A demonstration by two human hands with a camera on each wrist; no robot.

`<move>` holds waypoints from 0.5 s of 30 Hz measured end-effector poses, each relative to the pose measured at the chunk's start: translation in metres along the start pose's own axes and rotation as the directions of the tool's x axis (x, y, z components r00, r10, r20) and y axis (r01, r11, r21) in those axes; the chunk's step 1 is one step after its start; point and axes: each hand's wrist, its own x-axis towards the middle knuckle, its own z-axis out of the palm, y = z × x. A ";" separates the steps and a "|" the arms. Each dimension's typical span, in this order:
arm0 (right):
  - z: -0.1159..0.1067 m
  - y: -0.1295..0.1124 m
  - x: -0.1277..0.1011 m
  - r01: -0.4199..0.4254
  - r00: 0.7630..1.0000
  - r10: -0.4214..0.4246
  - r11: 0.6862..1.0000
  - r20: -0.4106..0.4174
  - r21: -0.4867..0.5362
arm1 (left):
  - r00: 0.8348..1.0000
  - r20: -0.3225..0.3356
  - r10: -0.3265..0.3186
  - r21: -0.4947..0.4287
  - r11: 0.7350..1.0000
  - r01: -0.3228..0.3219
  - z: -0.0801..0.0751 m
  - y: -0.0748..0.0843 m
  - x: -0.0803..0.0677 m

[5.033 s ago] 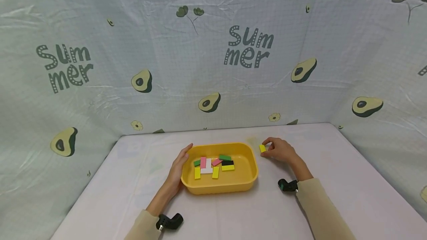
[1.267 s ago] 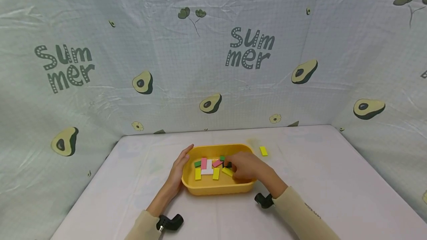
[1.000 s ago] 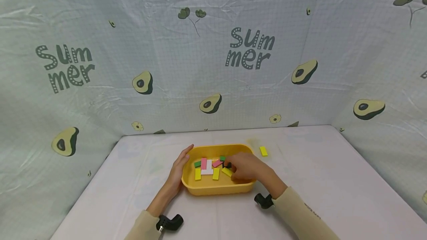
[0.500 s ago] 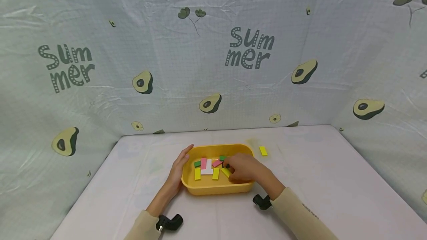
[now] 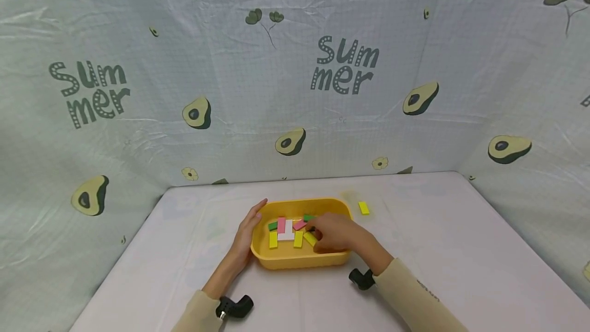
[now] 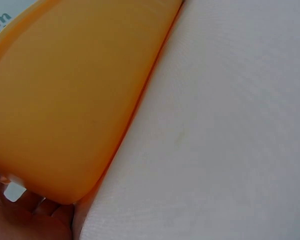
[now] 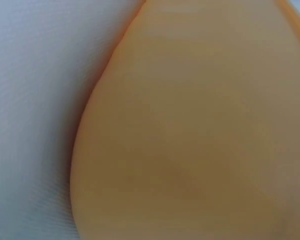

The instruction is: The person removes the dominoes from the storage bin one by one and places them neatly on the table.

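A yellow plastic tray stands on the table, its outer wall filling much of both wrist views. My left hand holds its left end, with bent fingers against the wall in the left wrist view. Inside, my right hand bends its fingers around a slanted yellow block and partly hides a dark block behind it. Left of these lie two upright yellow blocks, one here, two white blocks forming an upside-down T, pink blocks and green blocks.
One yellow block lies on the white-covered table, right of the tray. Behind rises a hanging sheet printed with avocados and lettering. Each wrist carries a black camera.
My right hand has let go of the yellow block on the table and reached into the tray. There the slanted yellow block has turned and shifted left. My left hand stays put.
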 end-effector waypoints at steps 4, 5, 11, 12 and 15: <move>0.000 0.001 0.001 0.005 1.000 -0.004 1.000 -0.004 0.016 | 1.000 0.001 0.001 0.001 1.000 -0.001 0.000 0.001 0.001; 0.000 0.001 0.001 0.009 1.000 -0.008 1.000 -0.006 0.014 | 1.000 0.001 0.001 0.001 1.000 -0.001 0.000 0.001 0.001; 0.001 0.003 0.002 0.032 0.999 -0.032 0.999 -0.009 0.009 | 1.000 0.003 -0.001 0.002 1.000 0.001 0.000 0.000 0.001; 0.001 0.003 0.003 0.034 0.999 -0.034 0.999 -0.008 0.013 | 1.000 0.003 0.000 0.001 1.000 0.000 0.000 0.000 0.001; 0.002 0.004 0.003 0.038 0.999 -0.038 0.999 -0.003 0.022 | 1.000 0.003 0.001 -0.001 1.000 -0.001 0.000 0.000 0.000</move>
